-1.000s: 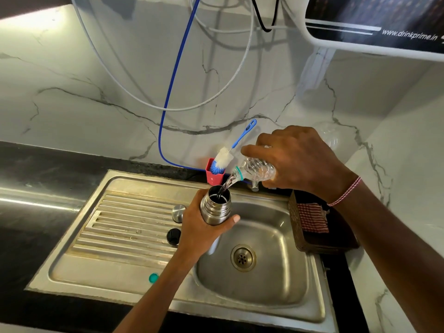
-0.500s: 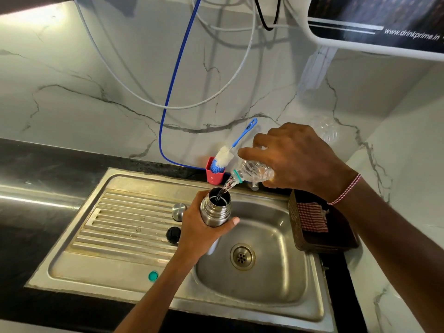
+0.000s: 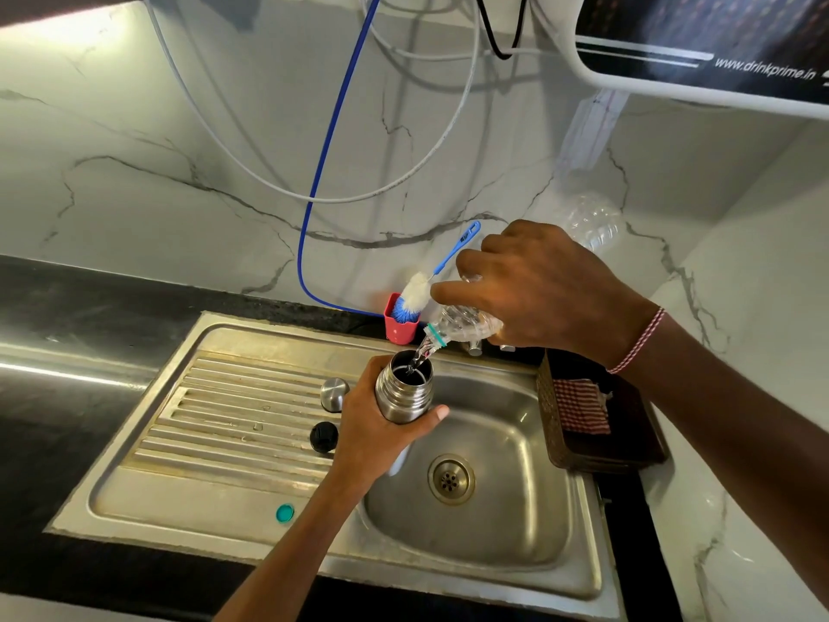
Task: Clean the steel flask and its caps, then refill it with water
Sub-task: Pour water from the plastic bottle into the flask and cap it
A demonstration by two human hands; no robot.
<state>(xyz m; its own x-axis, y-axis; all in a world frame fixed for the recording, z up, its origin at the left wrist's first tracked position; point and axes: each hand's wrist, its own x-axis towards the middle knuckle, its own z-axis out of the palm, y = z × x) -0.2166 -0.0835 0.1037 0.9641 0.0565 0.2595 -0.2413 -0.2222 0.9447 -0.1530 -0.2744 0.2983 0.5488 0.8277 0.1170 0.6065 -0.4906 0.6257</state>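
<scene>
Refill step: left hand grips flask, right hand grips tipped bottle; fill level unclear, likely capping next.

A home kitchen is shown. A steel sink is set into a black worktop. A bottle brush is kept in a red cup by the marble wall, and a water filter is hung above.

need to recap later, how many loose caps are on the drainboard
3: steel cap by the left hand, black cap just nearer, teal cap near the front edge.
</scene>
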